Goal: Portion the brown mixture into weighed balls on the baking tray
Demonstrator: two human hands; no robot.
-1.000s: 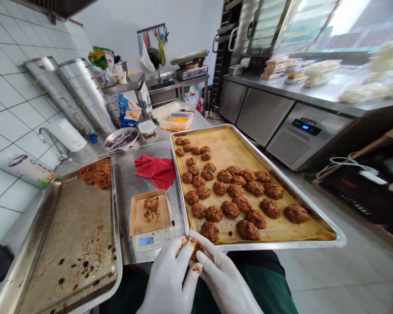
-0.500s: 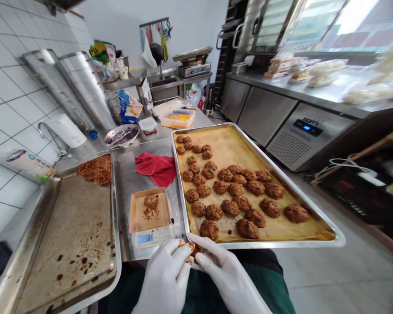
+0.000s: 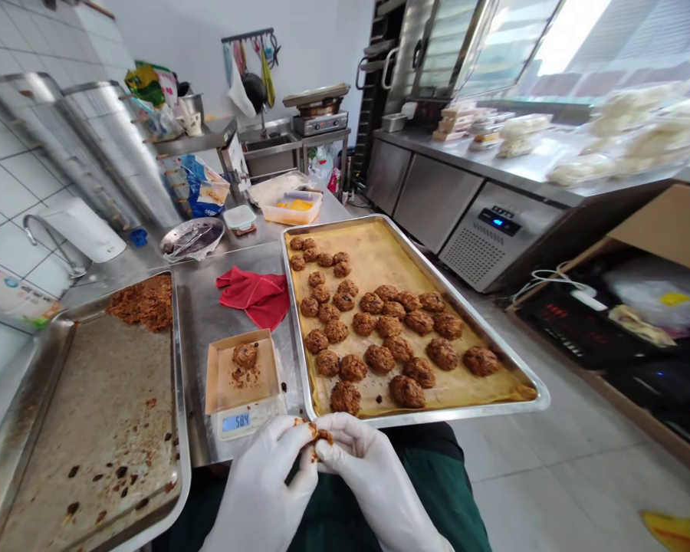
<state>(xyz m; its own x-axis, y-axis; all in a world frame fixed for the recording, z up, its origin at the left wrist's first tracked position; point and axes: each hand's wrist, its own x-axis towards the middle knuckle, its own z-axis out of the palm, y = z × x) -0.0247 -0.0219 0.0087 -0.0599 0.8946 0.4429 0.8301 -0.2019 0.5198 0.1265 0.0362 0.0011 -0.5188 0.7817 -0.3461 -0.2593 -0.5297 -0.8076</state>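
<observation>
Both my hands wear white gloves and meet at the bottom middle, in front of the trays. Between the fingertips of my left hand (image 3: 276, 475) and my right hand (image 3: 362, 468) is a piece of brown, crumbly dough (image 3: 320, 435), mostly covered by the fingers. Brown smears mark the left glove's fingertips. Just beyond them sits a kitchen scale (image 3: 253, 418) reading 58.4, with a cardboard box (image 3: 218, 376) on it. Inside the box lie one dough ball (image 3: 244, 355) and crumbs. To the right, a lined baking tray (image 3: 373, 238) carries many brown dough balls (image 3: 389, 326).
On the left, a metal tray (image 3: 86, 399) holds a heap of brown mixture (image 3: 143, 303) at its far corner and scattered bits. A red cloth (image 3: 256, 297) lies between the trays. Farther back are a plastic-covered bowl (image 3: 192, 239) and a tub with yellow contents (image 3: 290, 207).
The view has turned slightly to the right, so the trays and scale appear farther left. My hands stay together around the dough, their fingers drawn a little closer. The scale reading is the same.
</observation>
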